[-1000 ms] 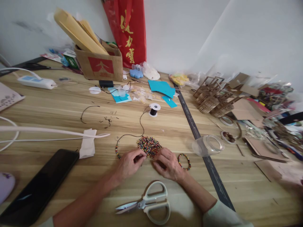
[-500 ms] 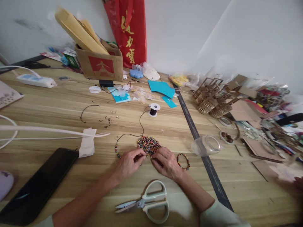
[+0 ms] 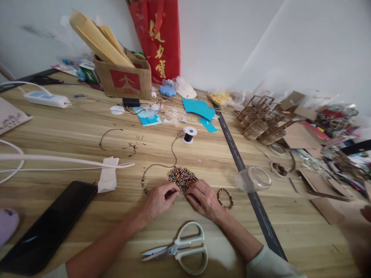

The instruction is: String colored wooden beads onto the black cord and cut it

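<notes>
A small pile of multicoloured beads (image 3: 182, 177) lies on the table in front of both hands. At its near left edge my left hand (image 3: 160, 199) is closed in a pinch on a black cord strung with beads (image 3: 144, 185); part of the strand is hidden under the hand. My right hand (image 3: 204, 199) rests at the pile's right edge, fingers bent together, and what lies between them is hidden. The fingertips of the two hands are a little apart. From the strand the cord runs to a spool of black cord (image 3: 189, 135). A beaded bracelet (image 3: 225, 198) lies beside my right wrist.
White-handled scissors (image 3: 176, 249) lie between my forearms. A clear jar (image 3: 253, 178) is on its side at the right, near small woven baskets (image 3: 255, 127). A black phone (image 3: 49, 227) lies at the left. Cord scraps (image 3: 133, 146) and blue cards (image 3: 198, 109) lie farther back.
My hands stay almost in place at the bead pile, with slight finger movement. At the far right edge, another person's hand has shifted a little. The view moves very slightly.
</notes>
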Available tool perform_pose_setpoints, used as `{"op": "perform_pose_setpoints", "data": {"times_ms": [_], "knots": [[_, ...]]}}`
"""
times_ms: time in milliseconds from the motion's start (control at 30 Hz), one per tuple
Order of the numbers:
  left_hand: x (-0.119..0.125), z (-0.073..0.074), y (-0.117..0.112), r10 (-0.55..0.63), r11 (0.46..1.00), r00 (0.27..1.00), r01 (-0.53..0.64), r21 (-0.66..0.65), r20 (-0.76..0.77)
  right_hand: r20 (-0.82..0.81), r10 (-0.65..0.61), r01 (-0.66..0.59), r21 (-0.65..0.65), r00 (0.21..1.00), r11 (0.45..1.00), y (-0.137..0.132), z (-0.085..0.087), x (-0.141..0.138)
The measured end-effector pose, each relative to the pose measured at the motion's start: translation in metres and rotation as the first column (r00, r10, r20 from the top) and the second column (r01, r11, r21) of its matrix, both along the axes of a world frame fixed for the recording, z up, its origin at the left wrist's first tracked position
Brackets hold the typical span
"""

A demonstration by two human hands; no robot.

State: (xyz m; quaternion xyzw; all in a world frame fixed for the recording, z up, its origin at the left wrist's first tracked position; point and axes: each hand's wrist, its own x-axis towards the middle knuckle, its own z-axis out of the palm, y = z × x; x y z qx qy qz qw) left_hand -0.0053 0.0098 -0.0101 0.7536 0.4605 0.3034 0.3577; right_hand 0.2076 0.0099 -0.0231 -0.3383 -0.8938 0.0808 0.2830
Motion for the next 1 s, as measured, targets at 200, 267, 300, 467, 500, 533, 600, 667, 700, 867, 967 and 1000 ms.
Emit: {"op": "perform_pose_setpoints", "data": {"times_ms": [200, 267, 300, 467, 500, 533, 600, 667, 700, 867, 967, 1000], "knots": [[0.001, 0.002, 0.000, 0.000, 1.000, 1.000, 0.000, -0.001, 0.013, -0.289, 0.023, -0.051, -0.090, 0.957, 0.995, -0.003, 0.008, -0.010], [0.001, 0.003, 0.000, -0.002, 1.000, 1.000, 0.002, -0.009, 0.017, -0.339, 0.006, -0.045, -0.107, 0.941, 0.993, -0.004, 0.010, -0.015], [0.001, 0.003, 0.000, -0.005, 1.000, 1.000, 0.005, -0.012, 0.017, -0.351, -0.003, -0.039, -0.112, 0.936, 0.993, -0.004, 0.011, -0.017], [0.001, 0.005, 0.000, -0.021, 1.000, 1.000, 0.021, -0.012, 0.019, -0.367, -0.030, -0.020, -0.132, 0.930, 0.991, -0.004, 0.012, -0.019], [0.001, 0.005, 0.000, -0.022, 1.000, 1.000, 0.023, -0.009, 0.019, -0.366, -0.027, -0.024, -0.132, 0.930, 0.991, -0.003, 0.012, -0.019], [0.002, 0.005, -0.001, -0.025, 1.000, 0.999, 0.025, -0.006, 0.019, -0.365, -0.022, -0.028, -0.133, 0.931, 0.991, -0.003, 0.012, -0.019], [0.002, 0.005, -0.001, -0.030, 1.000, 0.999, 0.030, 0.002, 0.019, -0.366, -0.013, -0.039, -0.135, 0.931, 0.990, -0.002, 0.011, -0.018], [0.002, 0.004, -0.002, -0.035, 0.999, 0.999, 0.035, 0.011, 0.016, -0.372, -0.006, -0.050, -0.141, 0.928, 0.989, -0.002, 0.010, -0.018], [0.002, 0.004, -0.002, -0.040, 0.999, 0.999, 0.040, 0.016, 0.014, -0.374, -0.003, -0.056, -0.146, 0.928, 0.988, -0.002, 0.010, -0.018], [0.002, 0.004, -0.003, -0.042, 0.999, 0.999, 0.042, 0.013, 0.014, -0.359, 0.020, -0.085, -0.166, 0.933, 0.982, -0.003, 0.009, -0.016], [0.002, 0.005, -0.003, -0.046, 0.999, 0.999, 0.046, 0.006, 0.007, -0.348, 0.044, -0.108, -0.166, 0.936, 0.980, -0.002, 0.009, -0.015], [0.002, 0.006, -0.003, -0.045, 0.999, 0.999, 0.045, 0.003, 0.005, -0.345, 0.051, -0.114, -0.164, 0.937, 0.980, -0.002, 0.008, -0.015]]}}
